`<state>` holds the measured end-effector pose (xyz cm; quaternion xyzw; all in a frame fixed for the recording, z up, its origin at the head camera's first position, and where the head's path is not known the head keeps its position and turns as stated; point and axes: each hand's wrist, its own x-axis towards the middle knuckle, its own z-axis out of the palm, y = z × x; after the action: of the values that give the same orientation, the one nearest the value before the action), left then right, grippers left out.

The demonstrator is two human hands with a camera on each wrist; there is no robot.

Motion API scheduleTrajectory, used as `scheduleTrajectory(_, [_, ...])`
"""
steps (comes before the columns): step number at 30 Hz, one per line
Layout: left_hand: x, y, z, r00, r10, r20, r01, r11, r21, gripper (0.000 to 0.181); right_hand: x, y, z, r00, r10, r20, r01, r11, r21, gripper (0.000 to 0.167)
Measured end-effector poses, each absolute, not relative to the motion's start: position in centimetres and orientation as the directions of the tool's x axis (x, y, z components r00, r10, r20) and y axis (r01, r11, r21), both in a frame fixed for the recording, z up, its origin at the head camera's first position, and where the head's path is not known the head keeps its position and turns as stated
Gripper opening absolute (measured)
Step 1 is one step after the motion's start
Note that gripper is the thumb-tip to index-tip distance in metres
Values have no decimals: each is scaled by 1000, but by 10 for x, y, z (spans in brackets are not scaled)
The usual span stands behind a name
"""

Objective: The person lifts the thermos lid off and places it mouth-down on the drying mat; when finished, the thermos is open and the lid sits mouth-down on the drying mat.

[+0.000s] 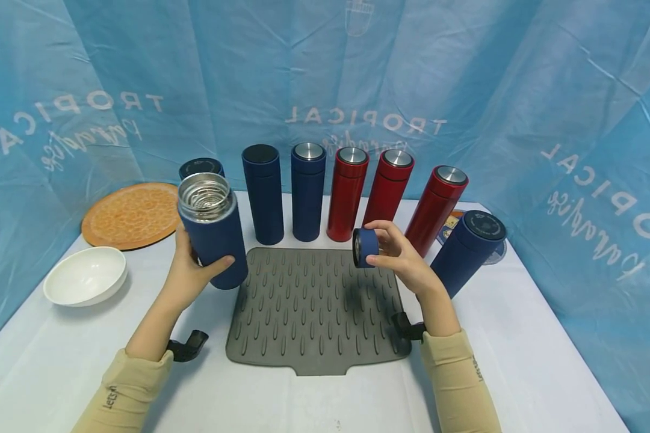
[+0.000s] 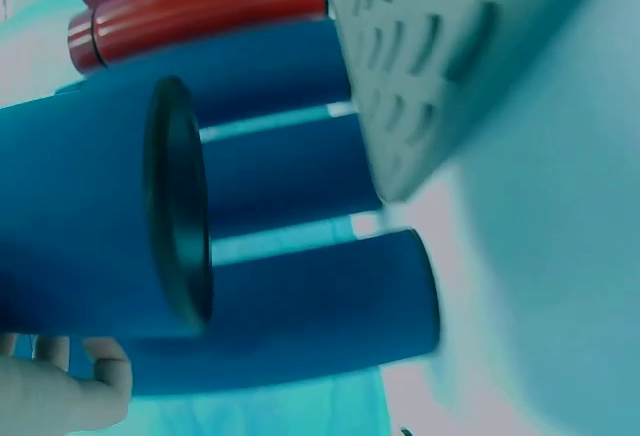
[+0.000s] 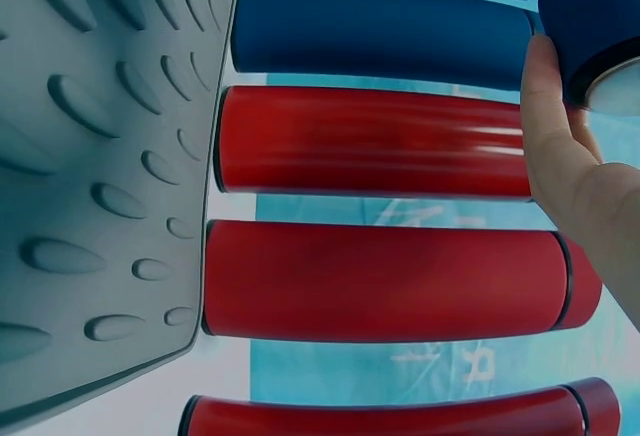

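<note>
My left hand [image 1: 192, 278] grips a blue thermos flask [image 1: 216, 240], lifted at the left edge of the grey ridged mat [image 1: 314, 307]. Its top is off, so the shiny steel inside shows. In the left wrist view the flask's base [image 2: 180, 206] faces the camera. My right hand [image 1: 408, 264] pinches a blue flask lid [image 1: 367, 245] by its side above the mat's right part, turned so its underside faces left. The lid [image 3: 600, 16] also appears at the top right of the right wrist view. A gap separates lid and flask.
Behind the mat stand two blue flasks [image 1: 263, 198] and three red flasks [image 1: 348, 198]. Another blue flask [image 1: 200, 165] is partly hidden behind the held one; one more [image 1: 468, 252] stands right. At left are a white bowl [image 1: 86, 279] and an orange round placemat [image 1: 130, 216].
</note>
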<state>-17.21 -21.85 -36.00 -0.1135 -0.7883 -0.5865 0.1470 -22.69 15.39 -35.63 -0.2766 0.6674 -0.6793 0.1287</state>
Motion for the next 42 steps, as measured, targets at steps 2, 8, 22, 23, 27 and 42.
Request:
scheduleTrajectory(2, [-169,-224,-363,-925,-22,380,361,268,893,103,-227,154,-357,-814,-545,200,-194,-70,-979,49])
scheduleTrajectory(8, [-161,-236,-370,-943,-125,307,254,321,912,104,-226,153,-357,-812,-550,196,-197,-59,-979,49])
scheduleTrajectory(22, [-157,-249,-386,-968,-200,152,86,306,948,104,-228,151,-358,-811,-555,186,-198,-39,-979,49])
scheduleTrajectory(23, [-158,-250,-386,-968,-203,145,77,312,947,104,-228,151,-358,-812,-554,185,-198,-37,-980,49])
scheduleTrajectory(27, [-159,-251,-389,-969,-214,124,49,327,944,103,-227,150,-357,-813,-552,185,-196,-40,-980,49])
scheduleTrajectory(42, [-162,-249,-388,-972,-226,65,-8,307,952,94,-228,149,-359,-810,-562,166,-188,-20,-982,49])
